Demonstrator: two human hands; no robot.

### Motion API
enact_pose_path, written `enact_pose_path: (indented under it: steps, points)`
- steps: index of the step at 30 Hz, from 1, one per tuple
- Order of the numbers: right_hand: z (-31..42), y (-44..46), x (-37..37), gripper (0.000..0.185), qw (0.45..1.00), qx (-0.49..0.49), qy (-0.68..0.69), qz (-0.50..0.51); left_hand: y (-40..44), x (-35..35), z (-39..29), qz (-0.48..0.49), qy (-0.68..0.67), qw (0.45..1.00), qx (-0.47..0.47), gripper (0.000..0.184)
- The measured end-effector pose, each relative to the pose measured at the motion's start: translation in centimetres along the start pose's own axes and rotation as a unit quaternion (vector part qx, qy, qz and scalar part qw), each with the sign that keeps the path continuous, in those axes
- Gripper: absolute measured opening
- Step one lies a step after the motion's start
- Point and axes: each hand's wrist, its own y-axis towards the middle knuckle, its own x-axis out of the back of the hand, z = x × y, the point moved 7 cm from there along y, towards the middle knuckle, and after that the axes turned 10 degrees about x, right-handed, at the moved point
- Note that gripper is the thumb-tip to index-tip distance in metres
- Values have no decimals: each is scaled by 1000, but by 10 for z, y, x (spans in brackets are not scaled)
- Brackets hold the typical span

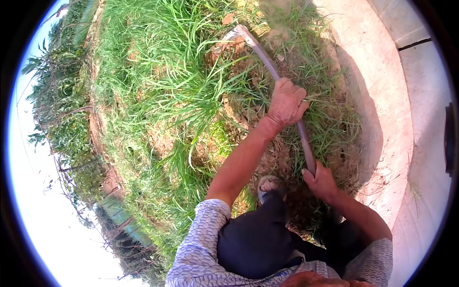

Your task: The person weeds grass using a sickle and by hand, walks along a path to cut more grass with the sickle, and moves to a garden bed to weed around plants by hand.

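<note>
While the hoe [306,142] is held in the head view, its handle [264,56] is gripped partway along by the left hand [288,103] and near its end by the right hand [321,182]. Its head [233,34] is placed at the soil beside long grass [179,86]; how deep cannot be told. The blade could be snagged by tangled roots, and the grip wrenched. If overpulled, the foot [271,184] could be struck; if swung wide, the concrete strip [389,91] could be hit.
</note>
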Motion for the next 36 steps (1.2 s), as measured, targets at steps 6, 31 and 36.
enact_pose_path:
  steps: [6, 31, 36]
  points:
    - [-19, -46, 9, 46, 997, 32, 51, 39, -36, -27, -35, 18, -44, 998, 39, 21]
    - [-71, -152, 94, 21, 967, -101, 208, -108, -68, 40, 105, 12, 305, 942, 137, 23]
    - [-87, -149, 96, 20, 967, -116, 191, -120, -46, 86, 153, -30, 242, 929, 278, 68]
